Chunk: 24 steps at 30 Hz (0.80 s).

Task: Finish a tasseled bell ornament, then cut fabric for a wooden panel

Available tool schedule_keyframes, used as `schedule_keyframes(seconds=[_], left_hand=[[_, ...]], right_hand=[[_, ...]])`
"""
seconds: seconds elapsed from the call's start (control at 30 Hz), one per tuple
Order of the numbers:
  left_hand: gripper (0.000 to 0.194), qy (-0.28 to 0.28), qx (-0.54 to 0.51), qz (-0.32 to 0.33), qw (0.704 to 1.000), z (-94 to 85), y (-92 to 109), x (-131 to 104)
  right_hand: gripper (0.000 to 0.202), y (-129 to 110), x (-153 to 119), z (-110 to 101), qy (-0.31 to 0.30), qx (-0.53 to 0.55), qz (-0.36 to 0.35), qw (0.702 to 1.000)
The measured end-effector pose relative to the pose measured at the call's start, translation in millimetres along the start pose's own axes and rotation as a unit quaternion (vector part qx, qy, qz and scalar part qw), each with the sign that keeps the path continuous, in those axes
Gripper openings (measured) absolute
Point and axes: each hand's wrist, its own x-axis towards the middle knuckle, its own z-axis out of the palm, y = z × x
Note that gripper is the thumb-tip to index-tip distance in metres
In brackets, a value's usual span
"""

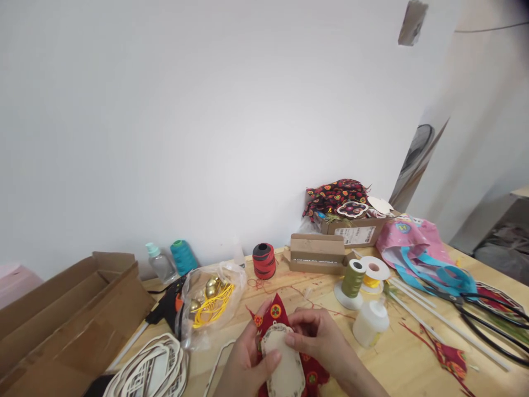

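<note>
A pale wooden plaque [286, 361] with a decorated border lies against red flower-patterned fabric [276, 311] at the bottom centre. My left hand [250, 355] grips both from the left side, its thumb pressed on the plaque's face. From the right, my right hand [316, 336] pinches the plaque's upper edge and the fabric, thumb in front and fingers behind. The fabric's pointed top sticks up above the plaque, and more of it spreads out below my right hand. The lower end of the plaque runs out of view.
Left: a cardboard box [70, 331], stacked wooden frames [149, 369], a glue gun [165, 309], a bag of gold bells and yellow cord [215, 300]. Behind: a red-black thread spool [263, 261]. Right: a green spool [354, 281], a white glue bottle [371, 324], scissors [458, 300], white sticks [450, 328].
</note>
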Motion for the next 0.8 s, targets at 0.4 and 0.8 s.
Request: schedule_keyframes(seconds=[0.4,0.8], left_hand=[[0.086,-0.004,0.119,0.024,0.993,-9.9,-2.5,-0.6],[0.094,0.027,0.067,0.028,0.997,-9.7,-11.9,0.3]], right_hand=[[0.033,13.1,-2.2,6.8,0.006,0.116,0.03,0.993],[0.035,6.4,-7.1,0.3,0.005,0.034,0.041,0.999]])
